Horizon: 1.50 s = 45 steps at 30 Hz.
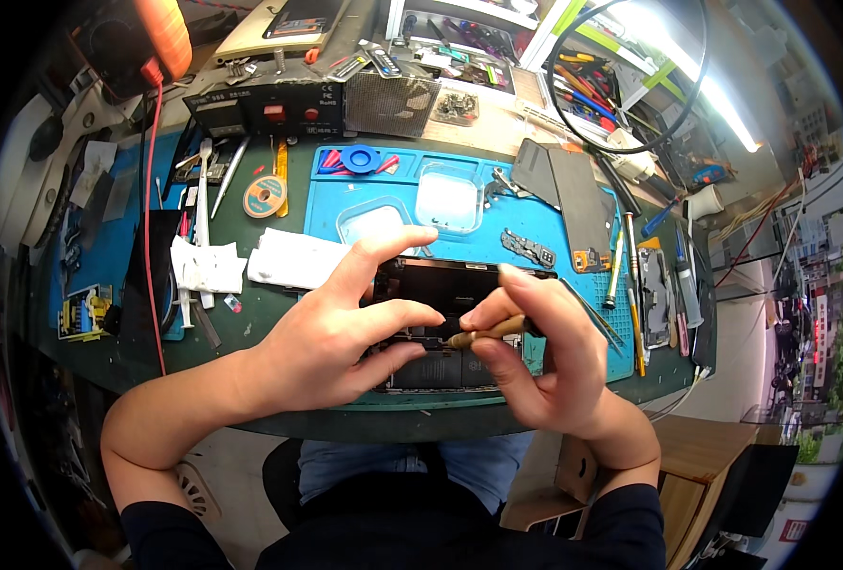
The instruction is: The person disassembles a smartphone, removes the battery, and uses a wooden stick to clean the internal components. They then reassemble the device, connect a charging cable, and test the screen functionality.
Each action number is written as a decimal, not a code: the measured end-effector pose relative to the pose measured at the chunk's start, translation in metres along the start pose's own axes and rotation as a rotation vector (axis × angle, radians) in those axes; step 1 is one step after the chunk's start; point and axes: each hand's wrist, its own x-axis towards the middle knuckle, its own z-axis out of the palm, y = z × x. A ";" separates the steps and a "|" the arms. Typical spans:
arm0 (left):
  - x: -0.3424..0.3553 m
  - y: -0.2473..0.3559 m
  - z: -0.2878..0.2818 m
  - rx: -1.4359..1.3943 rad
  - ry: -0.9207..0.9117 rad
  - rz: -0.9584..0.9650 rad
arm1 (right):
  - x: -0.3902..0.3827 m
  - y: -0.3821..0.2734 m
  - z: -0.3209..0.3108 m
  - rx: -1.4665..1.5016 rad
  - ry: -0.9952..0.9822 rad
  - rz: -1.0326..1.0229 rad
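An opened smartphone (426,372) lies in front of me on the blue work mat (574,220), its battery and inner parts showing. A dark panel (450,281) lies along its far side. My right hand (559,356) pinches a small screwdriver (499,330) with a brown handle, held at a slant. Its tip points left, down at the phone's inside. From the left, my left hand (331,328) reaches over the phone with fingers apart and nothing visible between them. The thumb and one fingertip hover at or touch the phone; contact cannot be made out.
Two clear plastic trays (450,199) and a small circuit board (528,247) sit on the mat. Tweezers (597,318) lie right of the phone. At the left are white wipes (293,258) and a solder spool (265,196). A black power unit (269,111) stands behind.
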 end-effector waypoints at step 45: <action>-0.001 -0.005 -0.005 0.035 0.044 -0.012 | 0.017 -0.004 0.006 -0.145 -0.146 -0.075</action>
